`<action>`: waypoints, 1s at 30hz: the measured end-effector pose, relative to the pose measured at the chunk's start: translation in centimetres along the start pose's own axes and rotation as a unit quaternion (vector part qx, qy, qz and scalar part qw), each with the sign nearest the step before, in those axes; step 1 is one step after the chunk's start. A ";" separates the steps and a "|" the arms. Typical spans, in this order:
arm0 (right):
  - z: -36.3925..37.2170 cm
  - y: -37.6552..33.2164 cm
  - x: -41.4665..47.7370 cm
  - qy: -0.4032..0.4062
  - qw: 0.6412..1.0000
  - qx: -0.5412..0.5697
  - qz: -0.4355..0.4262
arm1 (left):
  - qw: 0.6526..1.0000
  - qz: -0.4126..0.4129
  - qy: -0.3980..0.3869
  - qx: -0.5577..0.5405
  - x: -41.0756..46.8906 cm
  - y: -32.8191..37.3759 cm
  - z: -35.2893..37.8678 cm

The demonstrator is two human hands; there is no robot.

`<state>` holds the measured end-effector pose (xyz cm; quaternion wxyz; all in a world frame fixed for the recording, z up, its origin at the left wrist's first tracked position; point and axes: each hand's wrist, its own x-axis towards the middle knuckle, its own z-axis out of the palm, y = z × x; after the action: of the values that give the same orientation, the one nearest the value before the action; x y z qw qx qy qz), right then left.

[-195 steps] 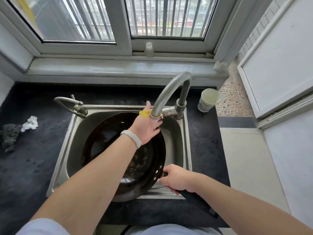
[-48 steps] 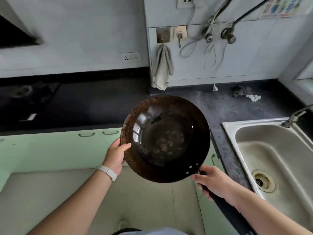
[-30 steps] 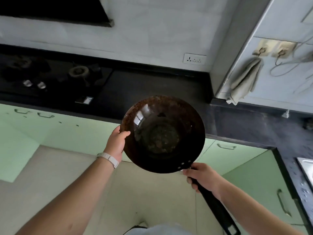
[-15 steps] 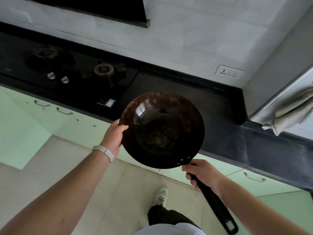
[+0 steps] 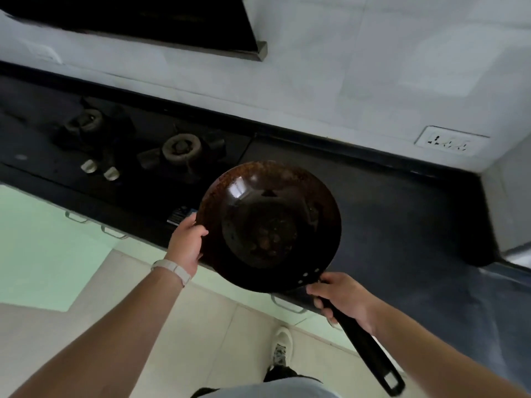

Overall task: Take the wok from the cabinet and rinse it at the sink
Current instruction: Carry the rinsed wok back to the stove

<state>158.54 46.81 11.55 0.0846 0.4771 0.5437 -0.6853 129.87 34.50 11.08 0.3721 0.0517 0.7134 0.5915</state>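
The wok (image 5: 270, 225) is dark, round and rust-speckled, with a wet shine inside and a long black handle (image 5: 365, 349). I hold it in the air over the front edge of the black counter (image 5: 402, 225), beside the stove. My left hand (image 5: 186, 244) grips its left rim, thumb over the edge. My right hand (image 5: 343, 300) is closed around the handle just behind the bowl. The sink and the faucet are out of view.
A two-burner gas stove (image 5: 181, 150) with two knobs (image 5: 99, 169) sits left of the wok. A range hood (image 5: 172, 24) hangs above it. Pale green cabinet doors (image 5: 43, 239) with metal pulls run under the counter. A wall socket (image 5: 451, 140) is at the right. My shoe (image 5: 281, 349) stands on the tiled floor.
Since the rinse under the faucet, I have carried the wok away from the sink and turned left. In the last second the view swung further left, bringing the stove close to the wok.
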 end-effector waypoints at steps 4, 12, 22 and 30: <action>-0.9 -2.0 2.4 0.004 1.000 0.022 0.008 | 1.000 -0.011 -0.009 0.018 2.6 1.6 1.0; -2.0 -5.0 5.9 0.028 0.999 0.039 0.010 | 0.997 -0.025 -0.057 0.047 10.3 3.1 2.7; -0.1 -8.6 8.8 0.130 0.985 0.112 0.030 | 0.974 -0.004 -0.181 0.139 20.5 6.3 6.2; -0.2 -9.5 11.0 0.173 0.971 0.158 0.042 | 0.959 -0.030 -0.237 0.150 25.6 8.0 10.0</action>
<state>146.83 55.15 9.65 -0.0589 0.6182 0.4145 -0.6653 114.46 58.03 5.86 0.5361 0.2239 0.6867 0.4369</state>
